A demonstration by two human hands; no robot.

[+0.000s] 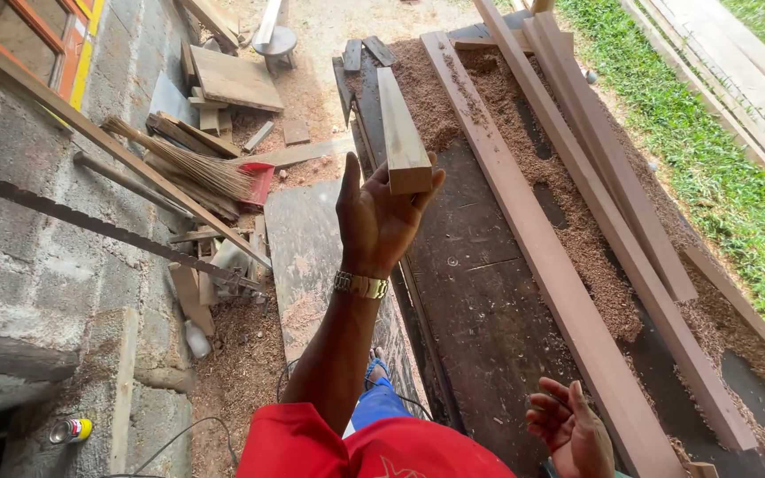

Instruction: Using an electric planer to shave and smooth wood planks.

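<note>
Outdoor carpentry yard, sawdust everywhere. Far left: grey block wall (37, 265), a long toothed saw blade (90, 221) running slantwise across it, a small can (71, 430) on the ledge low down. Just right of the wall, a straw broom (183, 164) lies over a heap of offcuts (223, 84), its bristles against a red dustpan (258, 181); a flat grey board (303, 257) lies on the ground beside them.

Centre: left hand (381, 217) raised, palm up, fingers cupped narrowly around the near end of a pale wooden block (400, 133). Block is squared, points away from the person, its cut end resting on the fingertips, thumb standing free on the left. Metal watch (360, 284) on the wrist. Red shirt (365, 447) at bottom edge; a foot in a blue sandal (375, 367) shows below the arm.

Right of centre: dark workbench (480, 292), strewn with reddish shavings. Long reddish planks (568, 292) lie lengthwise on it, side by side. Right hand (568, 425) hovers low over the near end of the bench, palm up, fingers loosely curled, holding nothing, just beside the nearest plank.

Far right: grass strip (719, 168), more pale boards (745, 71) beyond.
</note>
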